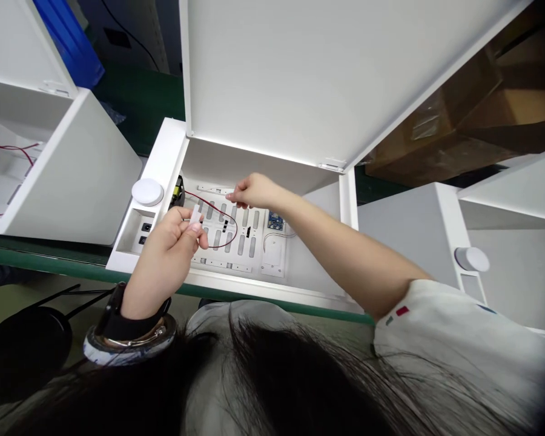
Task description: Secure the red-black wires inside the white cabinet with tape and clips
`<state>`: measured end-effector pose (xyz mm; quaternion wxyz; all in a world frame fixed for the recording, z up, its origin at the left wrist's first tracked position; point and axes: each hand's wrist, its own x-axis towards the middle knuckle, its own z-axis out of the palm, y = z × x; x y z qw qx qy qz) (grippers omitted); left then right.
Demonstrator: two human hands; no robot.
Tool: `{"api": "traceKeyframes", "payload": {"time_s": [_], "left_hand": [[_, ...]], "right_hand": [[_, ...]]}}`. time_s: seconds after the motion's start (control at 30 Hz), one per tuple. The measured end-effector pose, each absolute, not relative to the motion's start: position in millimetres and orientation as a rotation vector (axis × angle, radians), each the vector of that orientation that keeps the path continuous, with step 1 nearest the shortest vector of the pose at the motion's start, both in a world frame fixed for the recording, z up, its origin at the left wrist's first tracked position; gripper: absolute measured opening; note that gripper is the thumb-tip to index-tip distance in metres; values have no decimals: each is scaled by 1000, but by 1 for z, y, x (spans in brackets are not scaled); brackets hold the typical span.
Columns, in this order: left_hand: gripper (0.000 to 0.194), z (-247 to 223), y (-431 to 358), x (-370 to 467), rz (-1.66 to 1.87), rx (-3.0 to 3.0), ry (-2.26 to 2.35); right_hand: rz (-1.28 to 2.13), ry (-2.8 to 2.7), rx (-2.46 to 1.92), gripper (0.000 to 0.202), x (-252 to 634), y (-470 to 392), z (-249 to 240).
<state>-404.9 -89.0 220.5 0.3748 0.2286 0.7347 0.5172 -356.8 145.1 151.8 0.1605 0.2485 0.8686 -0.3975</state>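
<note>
My left hand (175, 239) is closed on a small white strip (195, 214), which sticks up between the thumb and fingers. It is over the left end of an open white box (313, 292). My right hand (257, 191) reaches into the box with thumb and fingertips pinched together; whatever they hold is too small to make out. Beneath both hands lies a slotted white base plate (262, 227). A thin red wire (209, 203) loops across it from a black part with yellow (178, 192). The blue circuit board (275, 220) sits beyond my right wrist, partly hidden by the forearm.
The raised white lid (309, 79) stands behind the box. A round white knob (148, 192) is on the left panel. Similar boxes stand at left (84, 175) and right (404, 230) on the green bench (49, 257). Cardboard boxes (436, 127) are at back right, a black stool (25, 351) below left.
</note>
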Motion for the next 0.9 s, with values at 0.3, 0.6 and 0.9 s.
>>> {"api": "traceKeyframes", "payload": {"time_s": [0.3,0.6,0.9], "left_hand": [[23,215,-68,-391,1226,595,1728],[22,214,-65,-392,1102,675,1726],[22,213,-60,-390,981,822,1913]], "right_hand": [[-2175,2304,388,29,-305,96,220],[-1951,2613,560,22,-278,108,212],[-940,3153,-294,20,-285,101,222]]}}
